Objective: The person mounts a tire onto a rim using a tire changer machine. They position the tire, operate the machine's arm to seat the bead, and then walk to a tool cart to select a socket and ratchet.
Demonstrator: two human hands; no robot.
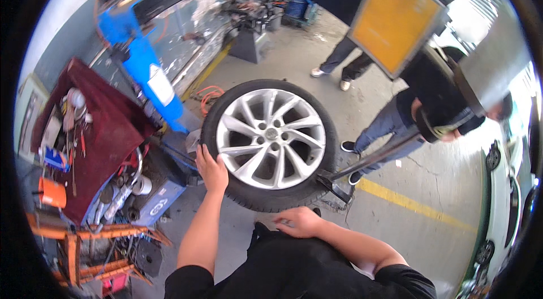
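While the right hand (298, 222) sits close in front of the person's black shirt (283, 268), its fingers partly curled, I cannot tell whether it holds anything. Farther out and to its left, the left hand (212, 170) is open, its extended fingers lying against the near left sidewall of a black tyre (261, 197). The tyre surrounds a silver spoked rim (271, 134), which lies just right of the left hand and ahead of the right one. Ahead and to the right of the right hand, a dark metal bar (376, 157) slants down to the tyre's near right edge. Well left of the left hand, a dark red cloth (104, 135) is draped near an orange container (52, 192). Beyond the left hand, a blue cylinder (147, 75) leans leftward. Past the bar stands a person in blue trousers (384, 121); beyond the tyre, another person's legs (345, 61) show beside a yellow panel (399, 24).
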